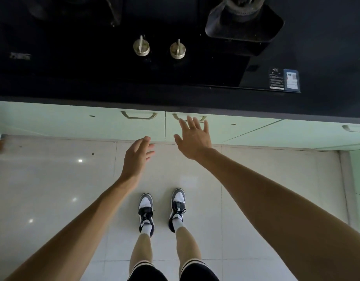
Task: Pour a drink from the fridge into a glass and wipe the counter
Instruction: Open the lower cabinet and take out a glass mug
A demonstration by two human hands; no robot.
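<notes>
Before the black counter (175,102), both hands, left hand (137,157) and right hand (193,138), spread wide, holding nothing.

Seen from above, both hands reach forward empty, fingers spread: the left hand (137,157) hovers over the pale tiled floor (53,179), and the right hand (193,137) is stretched toward a metal cabinet handle (202,118) on the light green cabinet doors (73,120). Above the doors runs the dark surface (114,92) with a black gas hob, whose two metal knobs (141,46) sit side by side near a burner (244,19). Below, two grey, black and white sneakers (146,211) stand on the tiles.
</notes>
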